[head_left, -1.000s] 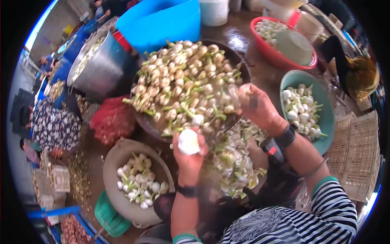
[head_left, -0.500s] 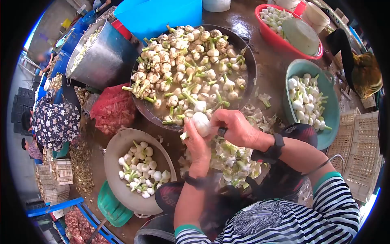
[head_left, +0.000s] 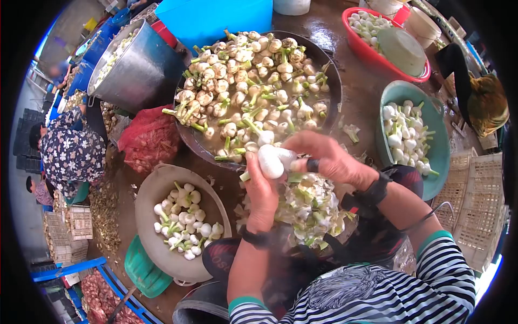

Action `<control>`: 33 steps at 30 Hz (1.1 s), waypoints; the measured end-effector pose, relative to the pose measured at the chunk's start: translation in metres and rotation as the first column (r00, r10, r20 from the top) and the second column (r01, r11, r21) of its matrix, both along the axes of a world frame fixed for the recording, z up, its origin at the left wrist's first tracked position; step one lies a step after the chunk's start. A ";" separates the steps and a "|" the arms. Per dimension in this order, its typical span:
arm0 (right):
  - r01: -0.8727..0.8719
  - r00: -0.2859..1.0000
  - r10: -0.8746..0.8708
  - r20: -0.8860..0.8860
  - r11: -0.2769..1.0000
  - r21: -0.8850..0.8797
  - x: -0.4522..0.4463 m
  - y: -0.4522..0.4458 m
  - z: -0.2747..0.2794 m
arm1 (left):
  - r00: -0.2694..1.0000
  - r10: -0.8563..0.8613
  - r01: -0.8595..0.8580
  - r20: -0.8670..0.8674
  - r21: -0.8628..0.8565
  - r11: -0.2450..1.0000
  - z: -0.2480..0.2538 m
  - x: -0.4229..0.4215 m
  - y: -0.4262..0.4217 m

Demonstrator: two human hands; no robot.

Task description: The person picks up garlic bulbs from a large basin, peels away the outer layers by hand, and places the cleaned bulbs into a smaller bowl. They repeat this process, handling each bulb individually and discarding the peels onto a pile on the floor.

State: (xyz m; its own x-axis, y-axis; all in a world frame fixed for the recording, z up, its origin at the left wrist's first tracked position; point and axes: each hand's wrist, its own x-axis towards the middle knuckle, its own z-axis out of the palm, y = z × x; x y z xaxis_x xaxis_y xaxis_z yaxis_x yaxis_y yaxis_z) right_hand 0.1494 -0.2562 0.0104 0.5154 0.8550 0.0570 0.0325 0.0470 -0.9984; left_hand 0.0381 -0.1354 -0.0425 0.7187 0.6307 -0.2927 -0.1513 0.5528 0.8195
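My left hand [head_left: 260, 191] is closed round a white garlic bulb [head_left: 271, 166], its cut green stem poking out at the left. Close against the bulb's right side is my right hand [head_left: 337, 162], its fingers curled round a small dark-handled tool [head_left: 312, 165] whose working end I cannot make out. A pale flap of garlic skin [head_left: 286, 156] spans from the bulb to the right fingers. Below the hands lies a heap of peeled-off skins [head_left: 313, 210]. Just beyond them, a wide dark pan [head_left: 335, 92] holds unpeeled garlic in murky water.
White garlic fills part of a grey-beige basin [head_left: 154, 210] at left and a green basin [head_left: 440, 146] at right. A red mesh sack [head_left: 148, 140], metal pot [head_left: 140, 70], blue tub [head_left: 216, 21] and red basin [head_left: 372, 59] stand around. A person in a floral top [head_left: 75, 154] sits at left.
My right hand has moved slightly right, drawing a flap of skin off the bulb. The left hand still holds the bulb, now a little lower and turned.
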 end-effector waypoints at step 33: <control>0.411 0.869 -0.032 0.494 0.604 -0.684 0.202 0.074 -0.196 | 0.795 -0.090 0.229 -0.600 0.160 0.960 0.022 0.011 0.001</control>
